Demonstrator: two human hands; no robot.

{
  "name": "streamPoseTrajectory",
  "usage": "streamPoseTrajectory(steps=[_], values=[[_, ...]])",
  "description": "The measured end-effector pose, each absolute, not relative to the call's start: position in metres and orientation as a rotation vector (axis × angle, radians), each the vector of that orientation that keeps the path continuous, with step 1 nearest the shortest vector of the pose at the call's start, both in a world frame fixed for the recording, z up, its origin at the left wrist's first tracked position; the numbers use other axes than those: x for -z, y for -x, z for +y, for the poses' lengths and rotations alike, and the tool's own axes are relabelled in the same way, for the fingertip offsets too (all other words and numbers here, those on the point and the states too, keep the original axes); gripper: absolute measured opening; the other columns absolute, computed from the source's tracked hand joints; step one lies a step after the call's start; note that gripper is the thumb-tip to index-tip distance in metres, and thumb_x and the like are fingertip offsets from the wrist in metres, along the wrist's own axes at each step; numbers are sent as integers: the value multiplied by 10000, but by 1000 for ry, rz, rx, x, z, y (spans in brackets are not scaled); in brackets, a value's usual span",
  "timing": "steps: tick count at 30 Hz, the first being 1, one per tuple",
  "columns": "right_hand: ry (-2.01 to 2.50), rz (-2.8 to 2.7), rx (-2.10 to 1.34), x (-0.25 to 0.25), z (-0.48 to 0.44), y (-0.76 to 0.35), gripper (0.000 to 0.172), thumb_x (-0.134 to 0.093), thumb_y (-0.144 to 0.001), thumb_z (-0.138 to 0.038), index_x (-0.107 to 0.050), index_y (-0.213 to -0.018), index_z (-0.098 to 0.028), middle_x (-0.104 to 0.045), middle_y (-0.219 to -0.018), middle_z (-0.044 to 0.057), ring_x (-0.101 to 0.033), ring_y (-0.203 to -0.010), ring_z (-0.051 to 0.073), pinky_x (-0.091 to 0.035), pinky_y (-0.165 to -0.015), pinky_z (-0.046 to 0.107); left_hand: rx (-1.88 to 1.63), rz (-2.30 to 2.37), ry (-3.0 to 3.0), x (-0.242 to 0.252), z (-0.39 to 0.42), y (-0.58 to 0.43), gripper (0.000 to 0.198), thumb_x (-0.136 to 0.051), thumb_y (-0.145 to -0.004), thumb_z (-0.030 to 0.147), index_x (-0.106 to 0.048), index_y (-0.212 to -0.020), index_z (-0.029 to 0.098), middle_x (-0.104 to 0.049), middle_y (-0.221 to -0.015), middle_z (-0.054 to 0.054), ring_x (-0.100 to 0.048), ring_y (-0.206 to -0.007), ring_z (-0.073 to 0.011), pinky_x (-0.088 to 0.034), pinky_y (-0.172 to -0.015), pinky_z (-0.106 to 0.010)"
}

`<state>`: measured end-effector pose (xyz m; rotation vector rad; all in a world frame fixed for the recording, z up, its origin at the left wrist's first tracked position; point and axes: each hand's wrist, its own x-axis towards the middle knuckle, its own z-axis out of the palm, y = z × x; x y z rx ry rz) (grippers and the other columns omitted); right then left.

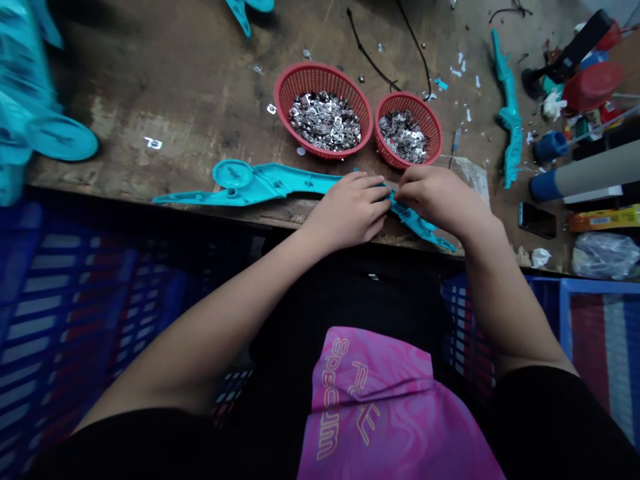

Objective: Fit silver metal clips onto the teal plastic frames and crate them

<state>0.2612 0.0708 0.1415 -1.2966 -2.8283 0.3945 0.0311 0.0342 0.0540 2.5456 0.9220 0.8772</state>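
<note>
A long turquoise plastic moulding (300,180) lies along the table's front edge, a round disc near its left end. Over its middle rests my left hand (354,208), fingers curled round it and holding it down. My right hand (437,197) is closed in a pinch against the moulding, just right of the left fingertips. Whatever sits between those fingertips is hidden. Beyond the hands stand two red plastic baskets: the larger basket (281,110) holds many small metal clips (327,123), and the smaller basket (434,120) holds small metal pieces (404,135).
More turquoise mouldings (63,137) are piled at the left, and another moulding (511,120) lies at the right. A phone (537,220), a plastic bag (605,255) and a grey tube (585,175) crowd the right side. Blue crates (75,280) stand below the table edge.
</note>
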Motion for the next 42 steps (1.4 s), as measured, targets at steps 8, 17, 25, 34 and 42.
streamPoseTrajectory(steps=[8, 17, 25, 34, 42], values=[[1100, -3314, -475, -154, 116, -232, 201, -696, -991, -240, -881, -940, -180, -841, -934, 106, -740, -897, 252, -513, -852, 386, -770, 911, -2653, -61, 32, -31, 325, -597, -1061, 231, -882, -1204, 165, -809, -1386, -183, -699, -1439, -359, -538, -1242, -589], [1065, -3116, -394, -172, 90, -258, 301, -613, -980, -162, -865, -1144, -144, -846, -1100, 130, -738, -940, 252, -527, -884, 375, -838, 907, -2687, -56, 32, -31, 323, -608, -1078, 247, -869, -1256, 178, -778, -1479, -164, -701, -1450, -350, -556, -1234, -589], [974, -3156, -296, -156, 81, -268, 264, -583, -1031, -196, -830, -1090, -126, -804, -1015, 139, -679, -882, 234, -428, -811, 344, -853, 907, -2639, -53, 32, -31, 321, -645, -1033, 237, -864, -1267, 212, -808, -1428, -132, -696, -1446, -362, -544, -1238, -619], [985, -3229, -11, -150, 71, -264, 289, -542, -1051, -170, -793, -1161, -76, -776, -992, 164, -617, -801, 230, -348, -740, 358, -843, 925, -2677, -54, 31, -32, 298, -624, -1041, 246, -853, -1228, 214, -815, -1394, -123, -700, -1429, -352, -562, -1217, -612], [928, -3362, 52, -161, 66, -259, 276, -536, -1070, -158, -802, -1102, -94, -792, -1017, 167, -611, -807, 228, -328, -720, 357, -859, 921, -2695, -53, 32, -32, 283, -637, -1028, 233, -849, -1212, 201, -810, -1409, -137, -703, -1438, -346, -571, -1222, -594]])
